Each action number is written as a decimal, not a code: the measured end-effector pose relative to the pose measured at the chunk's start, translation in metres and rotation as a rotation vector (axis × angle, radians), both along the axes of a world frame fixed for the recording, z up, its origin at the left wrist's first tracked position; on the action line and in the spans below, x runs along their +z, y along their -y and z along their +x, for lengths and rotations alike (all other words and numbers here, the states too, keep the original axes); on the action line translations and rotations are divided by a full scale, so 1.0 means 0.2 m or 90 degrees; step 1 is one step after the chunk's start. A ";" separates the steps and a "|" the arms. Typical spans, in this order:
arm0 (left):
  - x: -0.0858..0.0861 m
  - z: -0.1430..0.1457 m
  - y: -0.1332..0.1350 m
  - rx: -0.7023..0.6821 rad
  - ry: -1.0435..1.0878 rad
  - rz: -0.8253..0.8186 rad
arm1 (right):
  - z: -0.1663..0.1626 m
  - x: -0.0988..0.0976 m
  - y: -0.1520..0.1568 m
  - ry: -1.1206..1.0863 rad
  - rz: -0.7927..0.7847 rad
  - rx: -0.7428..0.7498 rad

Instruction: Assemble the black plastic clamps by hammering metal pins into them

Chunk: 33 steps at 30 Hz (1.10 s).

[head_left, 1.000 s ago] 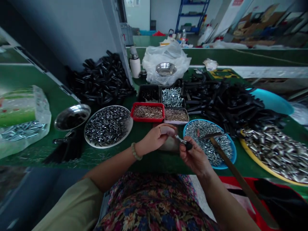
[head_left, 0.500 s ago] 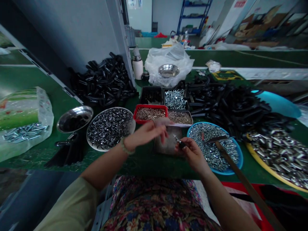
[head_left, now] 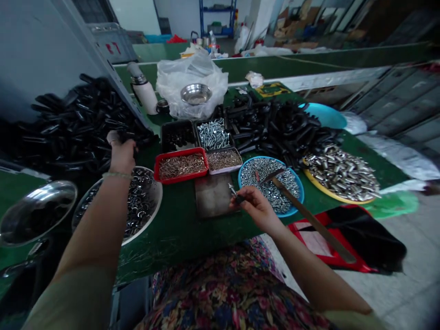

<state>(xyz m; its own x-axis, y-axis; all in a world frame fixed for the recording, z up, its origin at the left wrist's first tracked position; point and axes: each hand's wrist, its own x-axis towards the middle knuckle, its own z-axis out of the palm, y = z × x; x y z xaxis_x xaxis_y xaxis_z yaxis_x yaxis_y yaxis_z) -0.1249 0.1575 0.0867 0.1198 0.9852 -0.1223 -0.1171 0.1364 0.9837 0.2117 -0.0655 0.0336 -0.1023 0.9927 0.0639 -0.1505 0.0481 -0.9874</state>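
My left hand (head_left: 123, 153) reaches over the near edge of the pile of black plastic handles (head_left: 85, 117). Its fingertips are among the dark pieces, partly hidden, so its grip does not show. In my right hand (head_left: 257, 205), pinched between thumb and fingers, is a small bolt with a black end (head_left: 235, 195), its bright metal shank pointing up and left. This hand is over the right side of a flat metal plate (head_left: 213, 197) on the bench. Below my left forearm, a white tray of curved shiny metal pieces (head_left: 140, 201) is partly covered.
A red tray (head_left: 164, 178) of small pins adjoins a tray of bolts (head_left: 215, 133). On the right, a hammer (head_left: 309, 215) lies across the blue tray (head_left: 299, 183) of nuts. Farther right are black parts (head_left: 282, 123) and a yellow tray (head_left: 330, 195) of metal sleeves.
My left hand has moved left from above the metal plate to the black handle pile. My right hand still holds the bolt near the plate. The view has turned right.
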 end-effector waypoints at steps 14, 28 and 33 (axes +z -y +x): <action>-0.16 0.54 0.77 -0.085 0.028 -0.103 | 0.02 0.11 0.05 0.495 0.304 0.103; -0.13 0.78 0.97 -0.150 0.153 -0.179 | -0.03 0.06 0.10 0.158 0.094 0.081; -0.14 0.72 0.98 -0.327 -0.035 -0.024 | 0.07 0.10 0.12 0.239 0.083 0.204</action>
